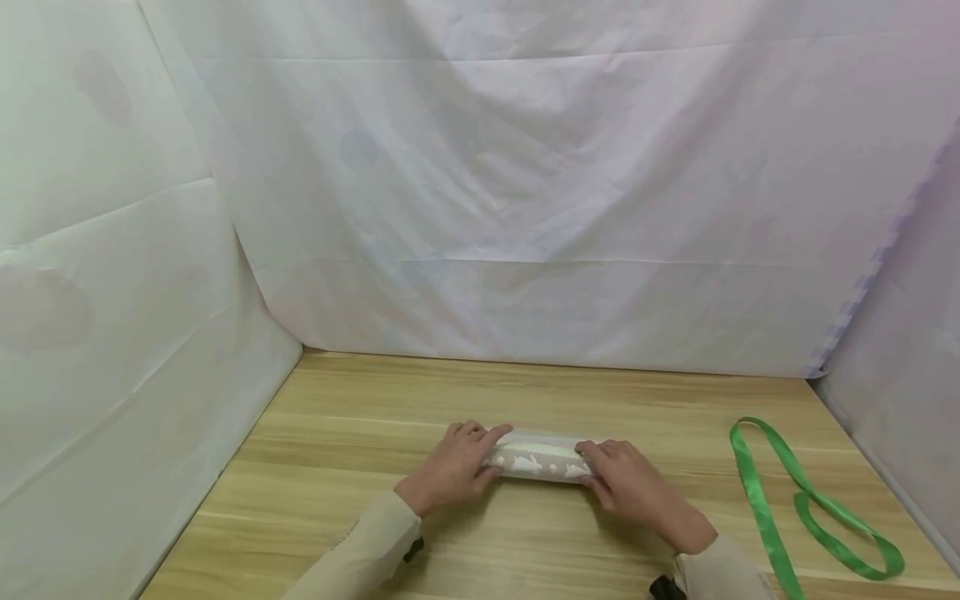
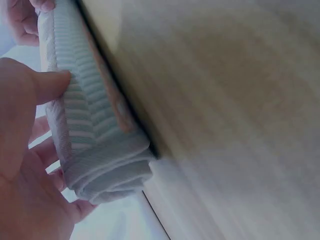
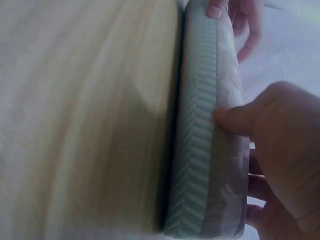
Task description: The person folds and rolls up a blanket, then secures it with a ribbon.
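Note:
A rolled-up towel (image 1: 542,463), beige with white animal shapes, lies crosswise on the wooden table. My left hand (image 1: 455,467) grips its left end, thumb on the near side and fingers over the far side. At the other end my right hand (image 1: 633,483) holds the roll the same way. In the left wrist view the spiral layers of the roll (image 2: 115,172) show at its end, beside a pale green herringbone band. That band also runs along the roll (image 3: 192,145) in the right wrist view, with the right thumb (image 3: 235,120) pressed against the side.
To the right, a long green ribbon (image 1: 761,508) lies in loose loops on the table (image 1: 360,417), reaching toward the front edge. White cloth (image 1: 525,167) hangs behind the table and along both sides.

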